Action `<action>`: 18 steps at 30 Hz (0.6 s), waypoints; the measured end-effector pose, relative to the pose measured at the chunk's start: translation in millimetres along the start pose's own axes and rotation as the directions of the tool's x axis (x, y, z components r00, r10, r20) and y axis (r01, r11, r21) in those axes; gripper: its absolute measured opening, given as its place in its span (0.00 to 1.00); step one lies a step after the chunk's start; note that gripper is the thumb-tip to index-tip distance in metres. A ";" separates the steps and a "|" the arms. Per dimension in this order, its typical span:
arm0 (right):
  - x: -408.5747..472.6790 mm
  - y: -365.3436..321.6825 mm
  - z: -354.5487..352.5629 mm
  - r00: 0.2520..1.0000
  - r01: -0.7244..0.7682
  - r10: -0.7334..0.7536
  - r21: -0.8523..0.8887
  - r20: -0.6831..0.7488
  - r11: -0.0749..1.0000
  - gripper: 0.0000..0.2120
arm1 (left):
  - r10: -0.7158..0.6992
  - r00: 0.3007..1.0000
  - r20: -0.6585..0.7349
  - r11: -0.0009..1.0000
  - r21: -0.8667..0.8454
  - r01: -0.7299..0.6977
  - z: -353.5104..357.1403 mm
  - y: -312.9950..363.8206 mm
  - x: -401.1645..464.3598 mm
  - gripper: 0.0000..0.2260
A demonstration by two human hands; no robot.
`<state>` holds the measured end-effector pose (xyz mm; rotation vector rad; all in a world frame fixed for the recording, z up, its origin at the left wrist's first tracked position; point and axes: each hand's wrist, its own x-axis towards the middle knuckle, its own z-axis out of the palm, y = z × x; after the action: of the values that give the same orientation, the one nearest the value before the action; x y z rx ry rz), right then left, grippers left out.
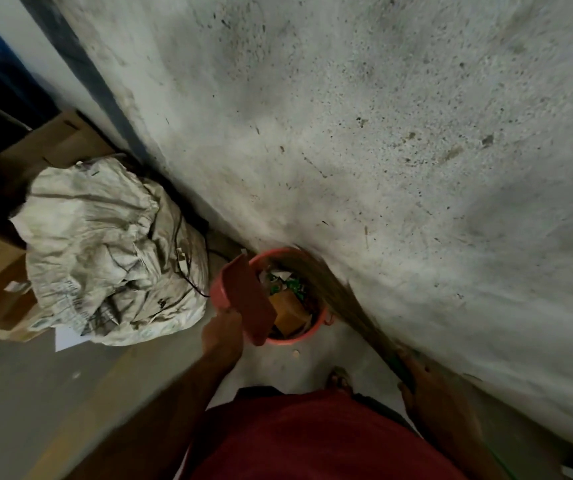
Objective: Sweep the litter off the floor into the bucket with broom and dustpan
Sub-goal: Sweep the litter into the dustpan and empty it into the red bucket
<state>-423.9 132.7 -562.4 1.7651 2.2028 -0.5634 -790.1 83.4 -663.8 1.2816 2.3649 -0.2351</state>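
A red dustpan (243, 299) was held tilted over a red bucket (316, 327) by the left hand (224, 332), fingers closed on its handle. The bucket stood on the floor (53, 393) by a stained wall (382, 133), holding paper and cardboard litter (287, 299). A broom (333, 292) was gripped by the right hand (416, 372), bristles over the rim. A crumpled sack (105, 244) lay nearby.

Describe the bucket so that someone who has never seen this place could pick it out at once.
Find the rough grey wall running diagonally, and follow its foot down to the big crumpled white sack. Just right of the sack stands the bucket, with the left hand tipping a red dustpan over it. It is the only round orange-red container, and paper, cardboard and green scraps fill it.
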 end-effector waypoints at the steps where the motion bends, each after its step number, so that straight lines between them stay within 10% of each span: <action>1: -6.3 -1.7 0.6 1.000 -0.010 0.010 -0.007 -0.008 1.000 0.33 | -0.007 1.000 0.000 0.999 -0.045 0.007 0.3 -5.3 -5.7 0.16; 12: -34.7 -29.5 -4.7 0.994 0.069 -0.089 0.253 0.069 0.965 0.27 | 0.001 0.998 0.065 0.973 -0.232 0.014 50.6 -67.0 -4.3 0.29; 18: -6.3 -30.8 -21.7 0.962 0.183 -0.233 0.296 0.144 0.938 0.28 | -0.112 0.993 0.027 0.896 -0.430 0.113 10.7 -25.4 -73.0 0.17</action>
<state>-451.7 131.3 -536.2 1.5366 2.2877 -1.0862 -773.3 10.4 -641.7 0.9322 2.3159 0.2462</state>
